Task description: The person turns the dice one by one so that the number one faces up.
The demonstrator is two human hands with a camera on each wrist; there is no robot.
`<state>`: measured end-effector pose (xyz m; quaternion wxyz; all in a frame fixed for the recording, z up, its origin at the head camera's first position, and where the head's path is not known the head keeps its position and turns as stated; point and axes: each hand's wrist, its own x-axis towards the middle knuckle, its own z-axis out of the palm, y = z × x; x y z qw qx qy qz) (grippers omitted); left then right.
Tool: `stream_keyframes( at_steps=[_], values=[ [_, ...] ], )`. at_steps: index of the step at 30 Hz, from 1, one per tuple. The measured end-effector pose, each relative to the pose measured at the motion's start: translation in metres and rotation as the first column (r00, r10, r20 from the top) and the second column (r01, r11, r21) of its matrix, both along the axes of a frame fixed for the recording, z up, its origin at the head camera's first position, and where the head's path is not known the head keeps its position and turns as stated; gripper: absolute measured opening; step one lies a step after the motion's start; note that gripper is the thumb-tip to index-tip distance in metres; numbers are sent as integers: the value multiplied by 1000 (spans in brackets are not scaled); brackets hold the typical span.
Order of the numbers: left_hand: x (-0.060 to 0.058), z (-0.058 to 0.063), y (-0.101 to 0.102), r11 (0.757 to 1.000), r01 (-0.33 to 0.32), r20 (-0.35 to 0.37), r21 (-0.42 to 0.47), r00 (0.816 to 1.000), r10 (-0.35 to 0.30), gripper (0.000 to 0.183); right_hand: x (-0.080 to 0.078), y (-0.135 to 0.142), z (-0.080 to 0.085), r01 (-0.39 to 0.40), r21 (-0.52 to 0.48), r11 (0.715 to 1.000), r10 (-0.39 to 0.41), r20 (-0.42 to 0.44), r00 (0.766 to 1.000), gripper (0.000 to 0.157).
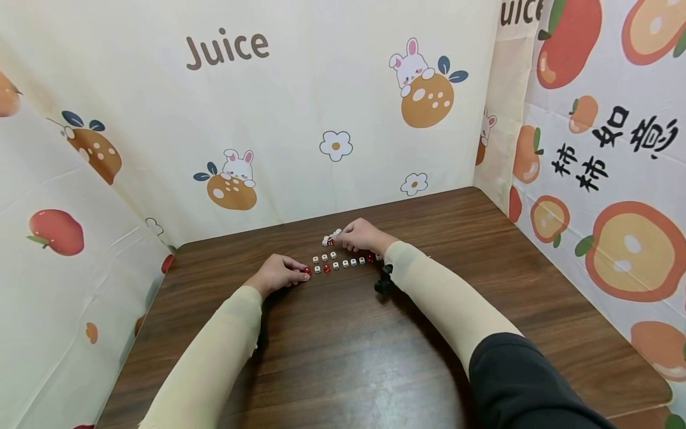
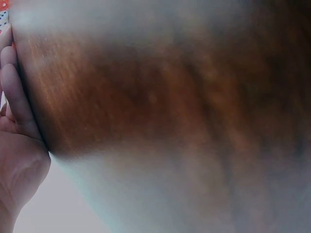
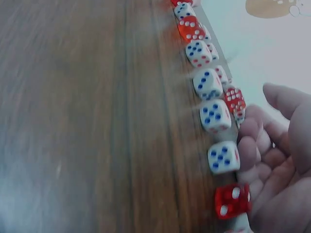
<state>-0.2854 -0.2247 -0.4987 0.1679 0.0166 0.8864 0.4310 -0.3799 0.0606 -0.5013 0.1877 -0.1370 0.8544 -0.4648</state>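
Observation:
My left hand (image 1: 278, 272) pinches a red die (image 1: 308, 270) at the left end of a row of dice, thumb and forefinger on either side. In the left wrist view that hand (image 2: 22, 141) shows only at the left edge. My right hand (image 1: 360, 235) reaches over the row to a small cluster of white dice (image 1: 324, 241). Its fingertips are beside a red die (image 1: 330, 242) there. In the right wrist view the right hand (image 3: 277, 155) has its fingers bent and no die visible between them; the red die (image 3: 234, 100) lies just beyond the fingertips.
The front row mixes white dice (image 1: 345, 263) and red dice (image 1: 327, 269). Behind its left part stands a short second row of white dice (image 1: 324, 257). A printed cloth wall (image 1: 300, 179) borders the brown wooden table (image 1: 332, 357) at the back.

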Motion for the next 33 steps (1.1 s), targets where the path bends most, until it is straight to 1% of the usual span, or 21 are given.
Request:
stream_keyframes(
  at_steps=[2,6,11,15,18,21,27,33],
  values=[
    [0,0,0,1000,1,0,-3,1000,-1,30,0,-4,0,30,17,999,-30,-4,1000,34],
    [0,-1,-1,1000,-4,-1,-1,1000,4,29,0,-16,2,79,91,993,-76,-37,996,46],
    [-1,-3,-1,1000,-7,4,-1,1000,7,29,-3,-24,3,122,179,976,-118,-38,992,50],
    [-2,-2,-1,1000,-12,5,-4,1000,12,27,-6,-25,4,131,217,967,-128,-26,991,50],
    [-3,-3,-2,1000,-11,5,-4,1000,11,28,-7,-25,4,118,216,969,-118,-13,993,48],
    [-5,-3,-2,1000,-11,7,0,1000,11,29,-8,-21,4,89,188,978,-89,-9,996,44],
    [-5,-4,-2,1000,-14,4,12,1000,14,30,-7,-14,2,46,145,988,-42,-32,999,35],
    [-2,-3,-1,1000,0,-3,2,1000,0,31,-5,-14,1,45,124,991,-43,-19,999,37]
  ],
)
